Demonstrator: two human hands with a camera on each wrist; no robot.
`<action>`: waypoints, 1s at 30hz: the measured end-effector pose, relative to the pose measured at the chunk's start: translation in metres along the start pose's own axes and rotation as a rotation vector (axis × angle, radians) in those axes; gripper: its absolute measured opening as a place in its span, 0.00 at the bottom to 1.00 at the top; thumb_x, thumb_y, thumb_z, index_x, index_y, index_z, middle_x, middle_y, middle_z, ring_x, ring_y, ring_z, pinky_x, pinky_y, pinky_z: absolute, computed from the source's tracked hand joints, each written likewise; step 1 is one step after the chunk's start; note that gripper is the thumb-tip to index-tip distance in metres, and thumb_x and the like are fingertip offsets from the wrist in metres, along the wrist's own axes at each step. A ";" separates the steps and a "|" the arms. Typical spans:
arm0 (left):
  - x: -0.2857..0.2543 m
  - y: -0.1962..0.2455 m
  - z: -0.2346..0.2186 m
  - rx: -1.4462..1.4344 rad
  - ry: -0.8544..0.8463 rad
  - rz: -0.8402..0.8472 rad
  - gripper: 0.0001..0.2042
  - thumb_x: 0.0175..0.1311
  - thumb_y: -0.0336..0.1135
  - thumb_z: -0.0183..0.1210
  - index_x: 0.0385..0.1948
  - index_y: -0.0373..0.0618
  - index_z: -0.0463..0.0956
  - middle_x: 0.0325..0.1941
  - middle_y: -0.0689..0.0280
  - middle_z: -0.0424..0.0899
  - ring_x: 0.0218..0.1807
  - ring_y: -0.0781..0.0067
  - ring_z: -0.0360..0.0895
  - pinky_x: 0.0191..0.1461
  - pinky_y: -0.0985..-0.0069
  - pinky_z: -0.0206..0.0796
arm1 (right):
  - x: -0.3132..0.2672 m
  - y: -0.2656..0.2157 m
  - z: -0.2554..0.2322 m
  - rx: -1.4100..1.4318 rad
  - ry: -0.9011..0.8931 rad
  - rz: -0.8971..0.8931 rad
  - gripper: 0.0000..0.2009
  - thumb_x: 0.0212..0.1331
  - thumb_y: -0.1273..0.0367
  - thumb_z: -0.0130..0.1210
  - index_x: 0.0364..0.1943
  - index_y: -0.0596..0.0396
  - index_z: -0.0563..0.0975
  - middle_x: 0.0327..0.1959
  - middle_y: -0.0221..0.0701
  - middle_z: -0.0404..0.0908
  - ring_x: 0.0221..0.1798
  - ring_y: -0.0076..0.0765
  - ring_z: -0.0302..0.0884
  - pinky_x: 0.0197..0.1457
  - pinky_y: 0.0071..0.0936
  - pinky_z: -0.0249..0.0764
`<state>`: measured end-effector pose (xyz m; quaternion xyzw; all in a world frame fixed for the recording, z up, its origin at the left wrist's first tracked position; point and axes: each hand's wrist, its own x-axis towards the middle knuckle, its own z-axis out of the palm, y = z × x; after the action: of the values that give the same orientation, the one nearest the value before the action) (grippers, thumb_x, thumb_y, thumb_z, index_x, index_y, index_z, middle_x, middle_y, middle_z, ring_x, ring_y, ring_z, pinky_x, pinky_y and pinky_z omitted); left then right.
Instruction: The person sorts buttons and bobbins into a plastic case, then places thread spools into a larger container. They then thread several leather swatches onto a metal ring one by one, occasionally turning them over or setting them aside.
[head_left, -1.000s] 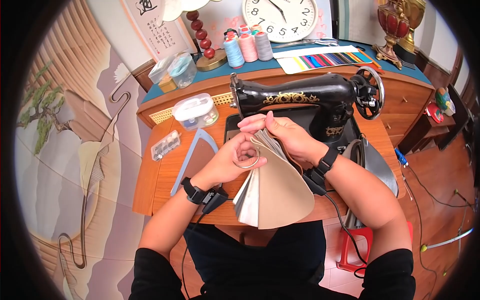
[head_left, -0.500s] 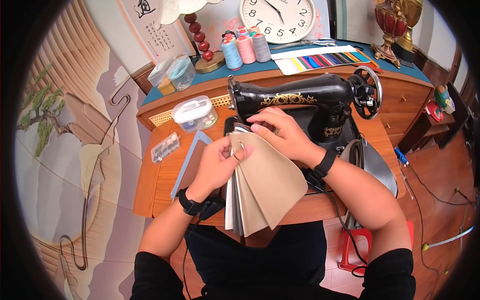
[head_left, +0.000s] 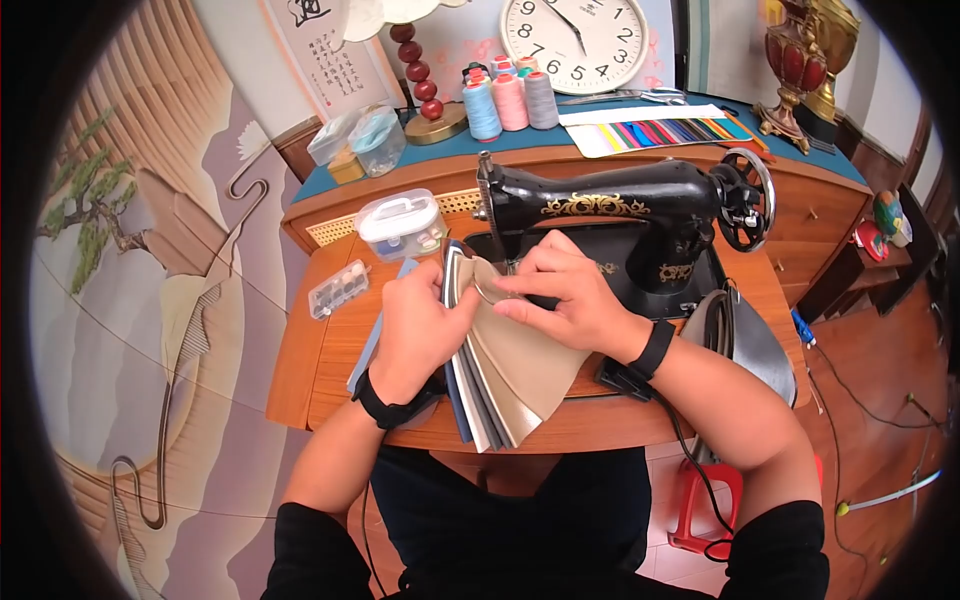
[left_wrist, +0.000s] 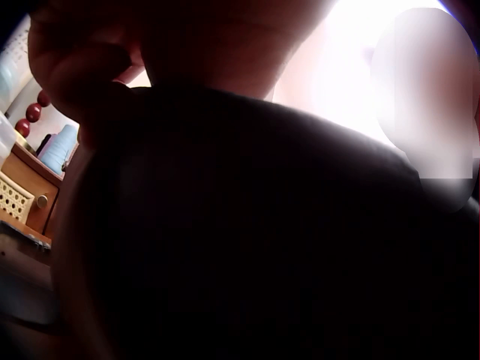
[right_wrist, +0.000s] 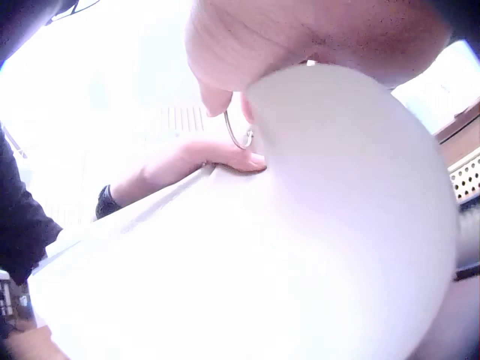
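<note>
A fan of swatches (head_left: 530, 365) in beige, white, grey and dark blue hangs over the table's front edge, strung on a metal ring (right_wrist: 229, 129). My left hand (head_left: 415, 325) grips the bundle near its upper end, thumb on the front sheets. At the ring, the thumb and fingers of my right hand (head_left: 570, 300) pinch it, as the right wrist view also shows. A pale sheet covers much of that view. Dark material close to the lens hides most of the left wrist view, below the left hand (left_wrist: 202, 45).
A black sewing machine (head_left: 600, 195) stands just behind the hands. Left of it are a lidded clear box (head_left: 400, 225) and a small compartment case (head_left: 340, 290). Thread spools (head_left: 510, 105) and a colour chart (head_left: 650, 132) lie farther back. Dark sheets (head_left: 750, 340) drape at the right.
The bundle has shifted left and its sheets have turned, with more dark ones showing. My left hand now grips its side; my right hand has come down from the top edge to the ring.
</note>
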<state>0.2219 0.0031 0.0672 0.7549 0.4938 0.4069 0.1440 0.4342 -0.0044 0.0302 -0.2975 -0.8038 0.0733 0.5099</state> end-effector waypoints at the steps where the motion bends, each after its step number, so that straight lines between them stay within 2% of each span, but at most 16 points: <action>1: 0.000 0.001 -0.002 -0.001 0.004 -0.001 0.13 0.53 0.37 0.69 0.29 0.34 0.82 0.16 0.60 0.79 0.18 0.73 0.75 0.25 0.72 0.66 | -0.001 0.000 0.002 0.000 -0.003 -0.003 0.12 0.54 0.62 0.72 0.39 0.52 0.87 0.31 0.27 0.77 0.39 0.37 0.67 0.43 0.32 0.69; 3: -0.001 0.003 -0.004 0.133 -0.039 0.022 0.13 0.54 0.35 0.67 0.31 0.31 0.80 0.21 0.49 0.83 0.24 0.52 0.83 0.31 0.64 0.73 | -0.003 0.000 0.004 0.038 -0.059 0.030 0.09 0.54 0.65 0.71 0.38 0.51 0.88 0.30 0.25 0.78 0.38 0.35 0.67 0.42 0.31 0.69; 7: -0.002 0.020 -0.011 0.104 -0.050 -0.020 0.13 0.54 0.34 0.66 0.30 0.30 0.80 0.22 0.47 0.82 0.26 0.48 0.83 0.32 0.62 0.73 | -0.002 -0.002 0.008 -0.001 -0.043 0.015 0.08 0.53 0.68 0.71 0.37 0.50 0.88 0.29 0.25 0.77 0.37 0.36 0.67 0.42 0.31 0.70; 9: -0.003 0.023 -0.012 0.034 -0.029 0.013 0.13 0.54 0.34 0.66 0.30 0.30 0.80 0.23 0.46 0.82 0.27 0.46 0.83 0.32 0.62 0.73 | -0.002 0.000 0.008 -0.025 0.002 0.007 0.13 0.49 0.68 0.74 0.42 0.46 0.89 0.32 0.25 0.77 0.39 0.35 0.67 0.44 0.31 0.70; 12: -0.002 0.014 -0.009 0.053 -0.003 0.038 0.14 0.54 0.35 0.66 0.28 0.29 0.79 0.22 0.45 0.82 0.27 0.44 0.82 0.31 0.60 0.72 | 0.006 -0.012 0.002 -0.130 0.049 -0.057 0.15 0.46 0.68 0.75 0.42 0.45 0.89 0.36 0.26 0.76 0.43 0.37 0.68 0.47 0.32 0.70; 15: 0.000 0.004 -0.005 0.041 -0.004 0.025 0.15 0.54 0.36 0.66 0.26 0.28 0.77 0.21 0.44 0.81 0.26 0.43 0.81 0.31 0.59 0.72 | 0.008 -0.021 0.004 -0.159 0.010 -0.106 0.16 0.44 0.67 0.75 0.40 0.48 0.88 0.39 0.26 0.74 0.45 0.41 0.67 0.49 0.36 0.71; 18: -0.002 0.003 -0.003 0.042 -0.004 0.025 0.16 0.54 0.37 0.67 0.24 0.28 0.76 0.20 0.44 0.80 0.24 0.43 0.80 0.30 0.57 0.71 | 0.003 -0.016 0.006 -0.110 -0.010 -0.089 0.14 0.51 0.68 0.72 0.43 0.51 0.87 0.34 0.28 0.75 0.42 0.40 0.69 0.45 0.34 0.71; 20: -0.001 0.001 -0.003 0.037 -0.004 0.038 0.16 0.54 0.37 0.67 0.24 0.29 0.76 0.19 0.44 0.79 0.24 0.43 0.80 0.29 0.57 0.70 | 0.003 -0.014 0.005 -0.066 -0.040 -0.084 0.12 0.59 0.70 0.66 0.47 0.54 0.85 0.27 0.30 0.76 0.35 0.40 0.71 0.40 0.32 0.71; 21: -0.002 0.000 -0.003 0.034 -0.011 0.047 0.16 0.54 0.37 0.67 0.24 0.29 0.76 0.19 0.44 0.79 0.24 0.43 0.80 0.29 0.57 0.70 | 0.002 -0.014 0.006 -0.070 -0.045 -0.089 0.12 0.59 0.70 0.66 0.47 0.54 0.85 0.27 0.30 0.76 0.35 0.40 0.71 0.40 0.32 0.71; 23: -0.002 0.001 -0.003 0.028 -0.017 0.049 0.15 0.54 0.37 0.67 0.24 0.30 0.76 0.19 0.45 0.79 0.24 0.44 0.80 0.29 0.58 0.70 | -0.002 -0.016 0.010 0.114 -0.054 0.093 0.11 0.62 0.70 0.64 0.47 0.57 0.84 0.27 0.32 0.77 0.32 0.42 0.72 0.39 0.34 0.72; 24: -0.002 0.002 -0.003 0.027 -0.030 0.053 0.15 0.54 0.37 0.67 0.25 0.31 0.76 0.19 0.46 0.80 0.24 0.45 0.80 0.29 0.59 0.70 | -0.001 -0.019 0.008 0.130 -0.065 0.123 0.10 0.67 0.70 0.59 0.48 0.60 0.83 0.29 0.32 0.81 0.31 0.36 0.76 0.39 0.31 0.74; 25: -0.002 0.004 -0.004 0.024 -0.026 0.053 0.15 0.54 0.37 0.67 0.25 0.31 0.76 0.19 0.46 0.80 0.24 0.45 0.80 0.29 0.59 0.70 | -0.003 -0.019 0.009 0.127 -0.068 0.119 0.10 0.67 0.70 0.59 0.48 0.60 0.83 0.29 0.32 0.81 0.31 0.36 0.76 0.39 0.31 0.74; 27: 0.000 0.011 -0.007 -0.071 -0.175 0.084 0.14 0.56 0.38 0.67 0.29 0.33 0.77 0.21 0.47 0.80 0.25 0.46 0.80 0.29 0.61 0.70 | -0.007 -0.015 0.012 0.452 0.040 0.342 0.11 0.73 0.69 0.53 0.50 0.63 0.82 0.31 0.30 0.83 0.33 0.26 0.78 0.41 0.24 0.75; 28: 0.003 0.012 -0.007 -0.089 -0.238 0.085 0.16 0.59 0.41 0.68 0.31 0.35 0.77 0.22 0.55 0.81 0.24 0.58 0.80 0.30 0.67 0.70 | -0.007 -0.014 0.009 0.438 0.045 0.345 0.11 0.73 0.69 0.53 0.50 0.63 0.82 0.31 0.30 0.83 0.33 0.26 0.78 0.41 0.24 0.75; 29: 0.006 0.010 -0.005 -0.101 -0.243 0.092 0.16 0.59 0.41 0.68 0.31 0.35 0.77 0.22 0.55 0.81 0.24 0.58 0.80 0.30 0.67 0.70 | -0.007 -0.014 0.004 0.471 0.066 0.370 0.12 0.75 0.69 0.51 0.51 0.63 0.81 0.31 0.29 0.83 0.34 0.22 0.78 0.41 0.22 0.75; 30: 0.009 0.005 -0.001 -0.295 -0.330 0.078 0.16 0.63 0.41 0.67 0.29 0.36 0.75 0.23 0.62 0.78 0.25 0.69 0.76 0.30 0.73 0.66 | -0.006 -0.014 0.001 0.506 0.084 0.394 0.14 0.77 0.68 0.48 0.53 0.64 0.80 0.32 0.28 0.84 0.35 0.18 0.77 0.42 0.19 0.75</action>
<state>0.2262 0.0083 0.0750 0.8004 0.3692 0.3511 0.3158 0.4298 -0.0188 0.0308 -0.3139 -0.6653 0.3556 0.5765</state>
